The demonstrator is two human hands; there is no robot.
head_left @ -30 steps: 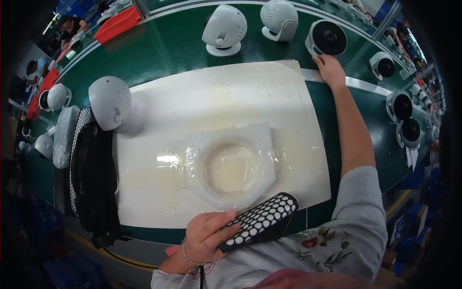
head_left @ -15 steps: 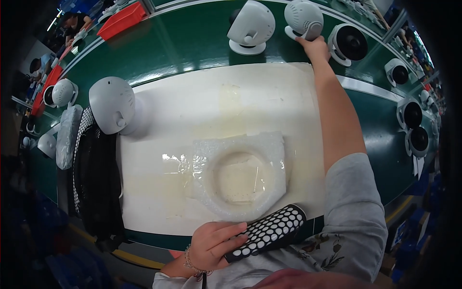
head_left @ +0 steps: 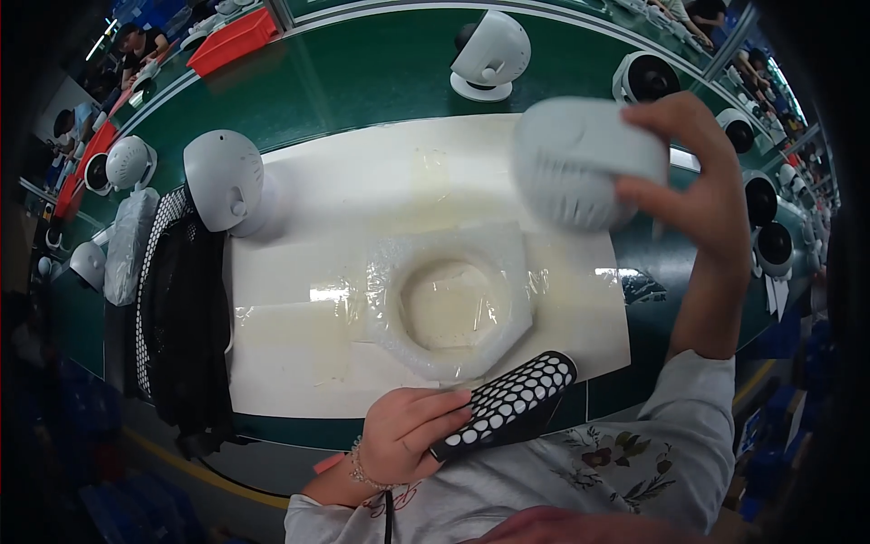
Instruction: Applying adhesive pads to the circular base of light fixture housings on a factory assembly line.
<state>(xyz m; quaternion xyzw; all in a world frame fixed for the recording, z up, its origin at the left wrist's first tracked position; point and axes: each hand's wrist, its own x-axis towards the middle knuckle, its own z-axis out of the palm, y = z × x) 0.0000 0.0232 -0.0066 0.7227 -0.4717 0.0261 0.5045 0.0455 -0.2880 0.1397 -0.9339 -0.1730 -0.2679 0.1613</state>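
Note:
My right hand (head_left: 698,181) grips a white desk fan (head_left: 580,168) by its base and holds it tipped over above the right side of the white work board (head_left: 299,363). Motion blurs it slightly. At the board's front edge, my left hand (head_left: 408,435) has its fingers laid over a black piece with rows of white dots (head_left: 521,394); the thumb is hidden. Between the hands lies a white foam ring (head_left: 385,308) with a round hollow, partly covered with clear tape.
Another white fan (head_left: 222,181) stands at the board's left, beside a black mesh bundle (head_left: 186,326) and a plastic-wrapped item (head_left: 131,245). More fans line the green table, including one at the back (head_left: 494,59). A red tray (head_left: 233,43) sits far left. Other people work beyond.
My right hand has lifted the fan off the back of the table and brought it nearer, over the board, turning it. My left hand stays on the dotted piece.

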